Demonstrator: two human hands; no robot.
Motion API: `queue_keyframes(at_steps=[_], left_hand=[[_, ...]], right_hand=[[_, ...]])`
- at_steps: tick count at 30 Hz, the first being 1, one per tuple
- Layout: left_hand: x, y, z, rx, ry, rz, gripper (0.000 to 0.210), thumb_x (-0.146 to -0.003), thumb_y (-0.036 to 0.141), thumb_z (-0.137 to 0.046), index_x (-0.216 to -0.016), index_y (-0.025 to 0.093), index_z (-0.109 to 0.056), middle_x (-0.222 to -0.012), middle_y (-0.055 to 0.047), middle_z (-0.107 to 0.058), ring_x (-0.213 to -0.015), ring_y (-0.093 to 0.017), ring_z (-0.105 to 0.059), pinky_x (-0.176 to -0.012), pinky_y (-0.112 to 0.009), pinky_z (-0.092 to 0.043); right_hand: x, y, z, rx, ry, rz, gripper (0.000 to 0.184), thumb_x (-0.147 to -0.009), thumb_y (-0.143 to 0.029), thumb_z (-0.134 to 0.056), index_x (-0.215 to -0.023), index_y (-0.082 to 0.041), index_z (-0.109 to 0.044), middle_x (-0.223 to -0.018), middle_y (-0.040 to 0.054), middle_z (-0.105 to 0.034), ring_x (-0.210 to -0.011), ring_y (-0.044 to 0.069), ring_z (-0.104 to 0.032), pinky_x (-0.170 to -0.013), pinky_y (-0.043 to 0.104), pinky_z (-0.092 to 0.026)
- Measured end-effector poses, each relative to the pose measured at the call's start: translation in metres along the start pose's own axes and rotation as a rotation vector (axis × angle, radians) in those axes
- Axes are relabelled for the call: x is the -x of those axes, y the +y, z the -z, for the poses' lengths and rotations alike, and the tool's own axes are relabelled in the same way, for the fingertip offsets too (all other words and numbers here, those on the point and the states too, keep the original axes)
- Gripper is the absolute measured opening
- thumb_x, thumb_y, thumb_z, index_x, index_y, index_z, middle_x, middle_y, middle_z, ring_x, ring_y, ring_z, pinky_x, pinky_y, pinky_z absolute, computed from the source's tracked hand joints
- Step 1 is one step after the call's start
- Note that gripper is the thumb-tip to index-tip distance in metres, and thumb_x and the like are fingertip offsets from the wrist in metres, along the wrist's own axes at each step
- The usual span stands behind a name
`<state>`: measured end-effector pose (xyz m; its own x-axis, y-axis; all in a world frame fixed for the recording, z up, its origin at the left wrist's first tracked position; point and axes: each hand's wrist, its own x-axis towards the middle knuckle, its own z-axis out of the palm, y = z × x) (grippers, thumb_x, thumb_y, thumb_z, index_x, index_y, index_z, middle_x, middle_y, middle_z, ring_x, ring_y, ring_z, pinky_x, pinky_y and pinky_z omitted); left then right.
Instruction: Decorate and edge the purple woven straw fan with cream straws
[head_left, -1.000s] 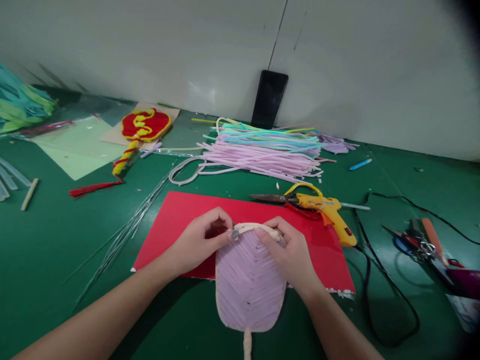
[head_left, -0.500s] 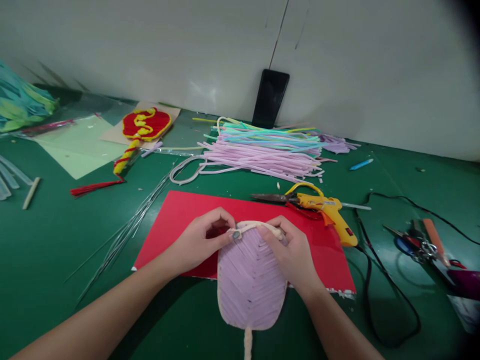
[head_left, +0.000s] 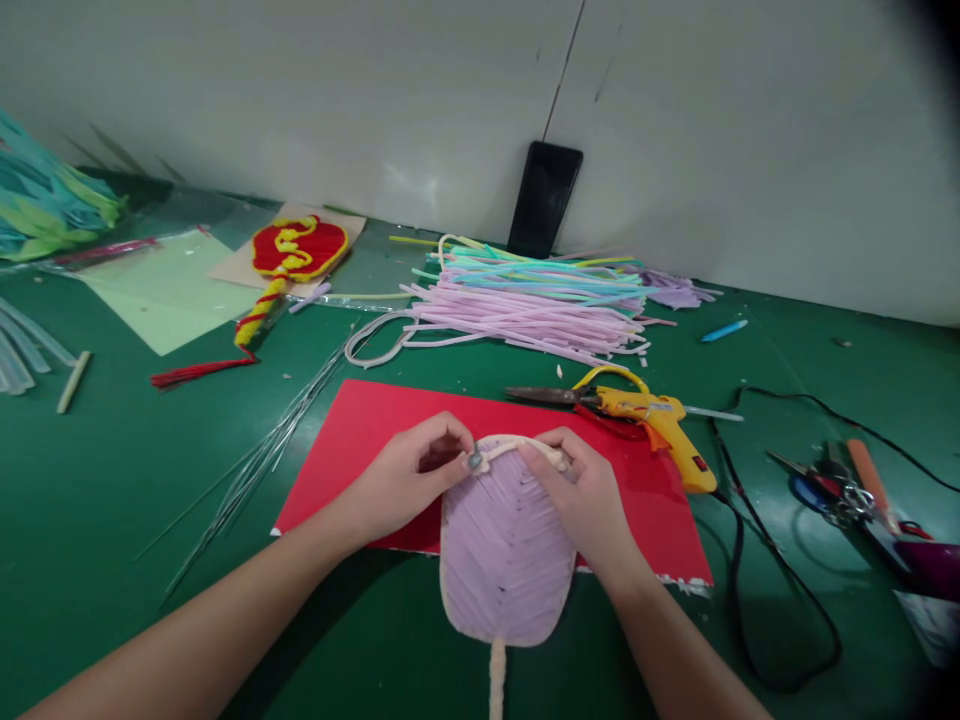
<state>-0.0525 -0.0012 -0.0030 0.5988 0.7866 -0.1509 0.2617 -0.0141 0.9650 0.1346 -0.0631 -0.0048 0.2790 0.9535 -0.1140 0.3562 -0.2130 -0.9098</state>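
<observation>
Fan (head_left: 508, 550) at six o'clock, partly over the red board (head_left: 637, 500). Your left hand (head_left: 412, 475) pinches the cream cord (head_left: 505, 448) at the fan's eleven (grey bit (head_left: 475, 459) there, unclear); your right hand (head_left: 589, 495) clamps cord to fan at one, probably to hold the curve snug. Glue gun (head_left: 677, 433) at two, handy.

The lilac fan (head_left: 510, 550), partly behind the right hand (head_left: 587, 490), has its handle (head_left: 497, 680) cropped at bottom; the grey piece (head_left: 475, 459) at the left fingers (head_left: 454, 470) is too small to identify.
</observation>
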Motion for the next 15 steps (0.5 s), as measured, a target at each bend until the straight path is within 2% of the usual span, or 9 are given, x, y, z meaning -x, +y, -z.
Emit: queue_keyframes(at_steps=[7,15], left_hand=[[0.000,0.002,-0.003,-0.085,0.028,-0.023,0.010,-0.083,0.029,-0.050,-0.083,0.020,-0.054,-0.084,0.000,-0.059,-0.080,-0.014,-0.057,-0.073,-0.026,-0.046],[0.005,-0.001,-0.014,-0.074,0.166,0.007,0.011,-0.084,0.031,-0.050,-0.084,0.020,-0.053,-0.083,0.000,-0.058,-0.076,-0.013,-0.057,-0.069,-0.025,-0.046]], right_hand=[[0.000,-0.003,-0.001,0.001,0.028,0.000,0.022,-0.076,-0.040,-0.058,-0.072,-0.019,-0.057,-0.061,-0.0028,-0.054,-0.057,0.012,-0.049,-0.051,0.021,-0.039],[0.001,-0.002,-0.004,0.024,0.060,0.005,0.022,-0.076,-0.039,-0.056,-0.069,-0.019,-0.054,-0.058,-0.0035,-0.052,-0.054,0.011,-0.047,-0.049,0.021,-0.037]])
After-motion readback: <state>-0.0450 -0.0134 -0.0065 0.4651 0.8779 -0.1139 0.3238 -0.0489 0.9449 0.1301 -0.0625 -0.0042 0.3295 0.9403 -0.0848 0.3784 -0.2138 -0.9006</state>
